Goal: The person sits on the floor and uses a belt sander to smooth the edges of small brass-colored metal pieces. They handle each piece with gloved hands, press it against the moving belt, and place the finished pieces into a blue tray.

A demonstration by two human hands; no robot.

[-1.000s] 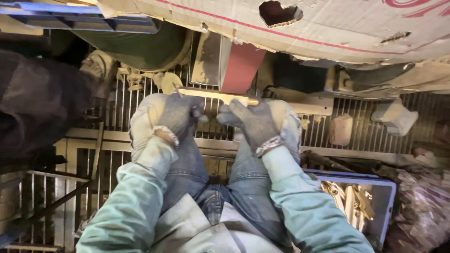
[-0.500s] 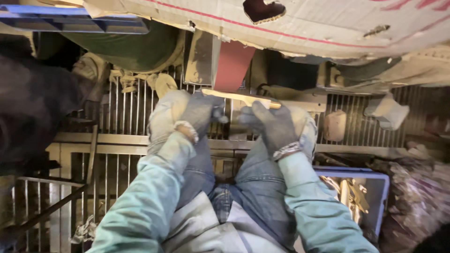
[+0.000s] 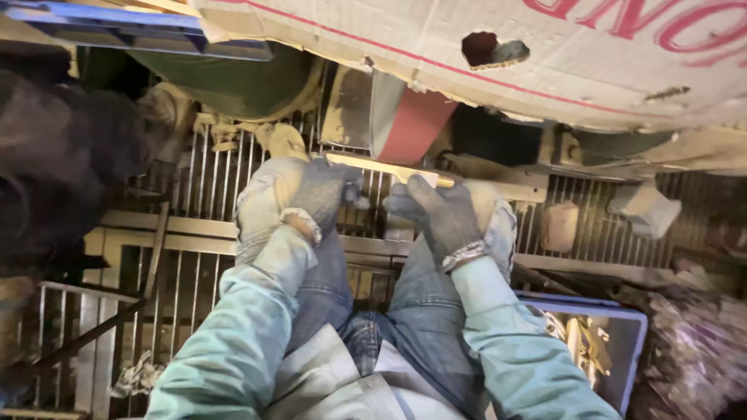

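Now both gloved hands grip metal strip [image 3: 389,169]: left hand [image 3: 323,194] and right hand [image 3: 440,211] equally near, strip lying crosswise, touching red belt [image 3: 408,124]

Metal-finishing workshop. Red sanding belt [image 3: 408,124] on a grimy machine, steel floor grating [image 3: 210,187] caked in dust, blue crate [image 3: 599,342] of brass parts, worn cardboard [image 3: 482,47] as a guard.
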